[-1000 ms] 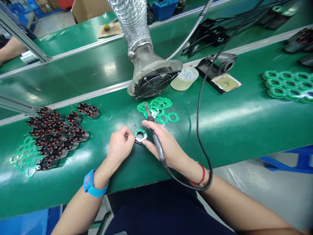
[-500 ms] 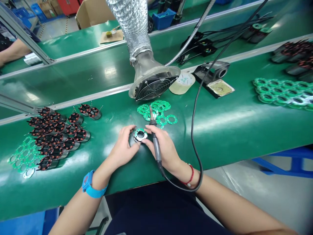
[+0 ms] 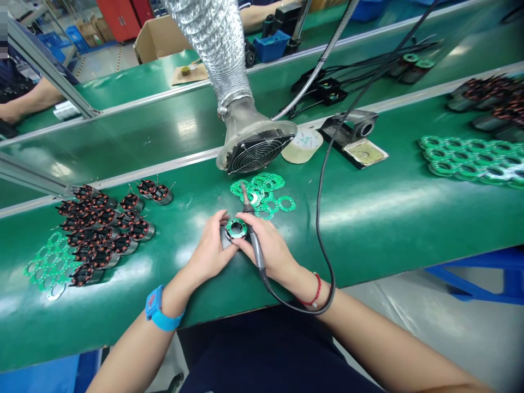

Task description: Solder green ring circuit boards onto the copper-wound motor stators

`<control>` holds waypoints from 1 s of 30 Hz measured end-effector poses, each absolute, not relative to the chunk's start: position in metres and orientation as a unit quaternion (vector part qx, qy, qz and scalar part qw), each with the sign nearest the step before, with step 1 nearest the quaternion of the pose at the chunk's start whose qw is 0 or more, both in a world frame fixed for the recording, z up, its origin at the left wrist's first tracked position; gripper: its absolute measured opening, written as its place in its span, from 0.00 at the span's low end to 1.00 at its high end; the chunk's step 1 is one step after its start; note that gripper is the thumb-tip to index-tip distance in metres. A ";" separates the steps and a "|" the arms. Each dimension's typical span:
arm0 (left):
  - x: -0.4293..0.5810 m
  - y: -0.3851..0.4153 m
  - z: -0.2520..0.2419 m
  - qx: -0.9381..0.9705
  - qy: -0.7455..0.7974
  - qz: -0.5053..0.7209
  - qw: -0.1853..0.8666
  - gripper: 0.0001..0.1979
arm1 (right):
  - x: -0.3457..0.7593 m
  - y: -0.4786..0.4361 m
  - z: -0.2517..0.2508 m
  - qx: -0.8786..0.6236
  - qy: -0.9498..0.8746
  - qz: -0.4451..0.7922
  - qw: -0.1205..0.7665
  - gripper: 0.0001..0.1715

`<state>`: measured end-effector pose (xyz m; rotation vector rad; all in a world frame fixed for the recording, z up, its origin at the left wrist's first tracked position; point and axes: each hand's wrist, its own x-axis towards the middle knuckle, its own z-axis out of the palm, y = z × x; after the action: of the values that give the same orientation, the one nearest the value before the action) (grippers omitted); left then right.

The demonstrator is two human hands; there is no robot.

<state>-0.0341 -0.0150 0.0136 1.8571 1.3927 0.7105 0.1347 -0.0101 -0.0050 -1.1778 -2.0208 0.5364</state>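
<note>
Between my hands sits a motor stator (image 3: 225,237) with a green ring-shaped circuit board (image 3: 236,230) on its top. My left hand (image 3: 209,250) is closed around the stator's left side, thumb in front and fingers behind. My right hand (image 3: 273,243) holds a soldering iron (image 3: 256,248), its tip pointing up and away from me. The thumb and index finger of that hand also touch the right side of the ring board. Just beyond my hands lies a loose pile of green ring boards (image 3: 268,188). The stator's lower part is mostly hidden by my fingers.
Several wound stators (image 3: 102,232) stand at the left, beside more ring boards (image 3: 51,262). A fan-faced fume hood (image 3: 257,153) hangs ahead. Behind it are a tape roll (image 3: 303,146) and an iron stand (image 3: 352,136). The iron's black cable (image 3: 318,218) loops at the right.
The ring board has tilted and now shows green instead of a white glare. My right hand and the iron's tip have shifted slightly left. The camera view has moved a little.
</note>
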 end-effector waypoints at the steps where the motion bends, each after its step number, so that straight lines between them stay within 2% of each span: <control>1: -0.035 -0.018 0.016 0.711 0.552 0.272 0.339 0.30 | 0.135 -0.009 -0.005 -0.465 -0.780 0.205 0.364 0.25; 4: -0.033 -0.025 0.022 0.731 0.572 0.244 0.281 0.22 | 0.135 -0.009 -0.006 -0.495 -0.756 0.189 0.383 0.25; 6: -0.030 -0.028 0.024 0.746 0.571 0.225 0.258 0.23 | 0.135 -0.009 -0.006 -0.505 -0.748 0.183 0.391 0.25; 9: -0.027 -0.029 0.023 0.744 0.565 0.230 0.272 0.26 | 0.134 -0.009 -0.006 -0.511 -0.744 0.181 0.391 0.24; 15: -0.033 -0.021 0.023 0.753 0.530 0.255 0.296 0.21 | 0.136 -0.006 -0.009 -0.487 -0.754 0.187 0.401 0.25; 17: -0.035 -0.020 0.023 0.760 0.544 0.239 0.263 0.19 | 0.136 -0.007 -0.008 -0.477 -0.760 0.196 0.395 0.26; 22: -0.028 -0.018 0.021 0.788 0.553 0.195 0.187 0.29 | 0.137 -0.010 -0.003 -0.465 -0.761 0.223 0.393 0.29; 25: -0.028 -0.007 0.020 0.803 0.557 0.148 0.155 0.25 | 0.144 -0.009 -0.004 -0.478 -0.725 0.227 0.440 0.28; 30: -0.058 0.019 0.024 0.672 0.718 0.177 -0.043 0.32 | 0.153 -0.005 -0.006 -0.485 -0.683 0.248 0.487 0.24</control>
<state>-0.0583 0.0187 0.0241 2.1707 2.3201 0.5727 0.1530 -0.0052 -0.0056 -1.1798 -1.6606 0.6024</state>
